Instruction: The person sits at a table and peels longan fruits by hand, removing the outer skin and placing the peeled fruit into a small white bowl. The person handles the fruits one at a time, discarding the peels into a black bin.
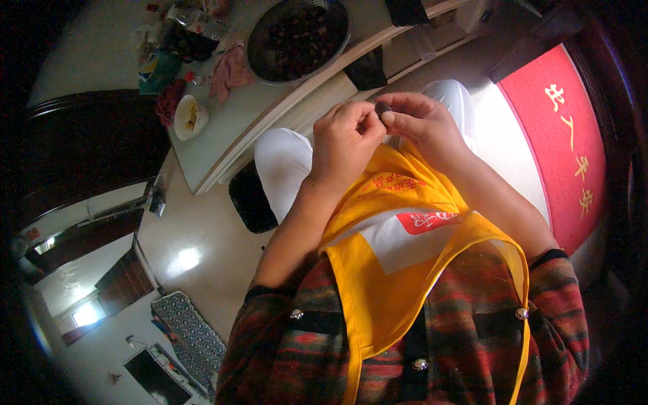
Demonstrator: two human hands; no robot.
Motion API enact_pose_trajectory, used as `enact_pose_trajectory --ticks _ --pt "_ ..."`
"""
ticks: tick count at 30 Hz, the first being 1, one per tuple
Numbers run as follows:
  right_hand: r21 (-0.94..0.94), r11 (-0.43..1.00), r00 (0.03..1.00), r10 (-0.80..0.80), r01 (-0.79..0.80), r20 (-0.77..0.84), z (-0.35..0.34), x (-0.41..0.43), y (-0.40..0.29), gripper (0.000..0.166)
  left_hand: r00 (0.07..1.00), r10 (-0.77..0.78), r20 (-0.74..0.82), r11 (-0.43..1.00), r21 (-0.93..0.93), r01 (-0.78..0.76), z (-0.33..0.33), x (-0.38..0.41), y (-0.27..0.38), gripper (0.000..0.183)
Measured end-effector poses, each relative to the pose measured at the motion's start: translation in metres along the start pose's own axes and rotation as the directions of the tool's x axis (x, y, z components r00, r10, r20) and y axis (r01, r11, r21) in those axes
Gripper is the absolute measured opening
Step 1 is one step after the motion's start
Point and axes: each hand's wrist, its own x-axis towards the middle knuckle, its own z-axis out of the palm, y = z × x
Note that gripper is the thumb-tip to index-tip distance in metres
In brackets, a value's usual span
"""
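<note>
Above my lap, my right hand (430, 124) pinches a small dark, roundish piece (382, 108) between thumb and fingers. It looks like a nut or dried fruit, but its exact kind cannot be made out. My left hand (347, 136) is curled up against it, thumb and forefinger drawn together at its near side. Whether the left fingertips also grip something is hidden. Beyond the hands, on the table, a large metal basin (256, 56) holds many dark brown pieces. A yellow apron (400, 187) covers my lap below the hands.
On the glass-topped table (223, 131) are a white bowl (200, 126) with yellowish scraps, a pink cloth (230, 73) and plastic bags (195, 30). A black stool (250, 200) stands by my knee. A red doormat (557, 136) with yellow writing lies to the right.
</note>
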Motion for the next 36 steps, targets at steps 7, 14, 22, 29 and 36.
enact_pose_trajectory --ticks 7,14,22,29,36 --pt "0.008 0.995 0.995 0.097 -0.098 0.031 0.0 -0.001 -0.005 0.031 0.993 0.012 0.121 0.998 0.062 -0.019 -0.011 0.003 -0.003 0.013" --pt "-0.088 0.991 0.993 0.107 -0.102 0.053 0.001 -0.004 -0.007 0.028 0.954 -0.12 0.275 0.991 -0.029 0.133 -0.014 0.004 -0.005 0.013" --pt "-0.101 0.99 0.995 0.097 -0.095 0.009 0.001 -0.001 -0.009 0.031 0.964 -0.163 0.212 0.977 -0.104 0.188 -0.005 0.009 -0.004 0.01" --pt "0.059 0.992 0.991 0.117 -0.113 -0.068 0.0 0.0 -0.014 0.025 0.904 -0.23 0.361 0.905 -0.262 0.335 -0.017 0.016 -0.01 0.017" --pt "0.215 0.965 0.984 0.168 -0.152 -0.061 -0.004 0.003 -0.016 0.02 0.913 -0.358 0.196 0.917 -0.112 0.383 -0.046 0.072 -0.074 0.014"
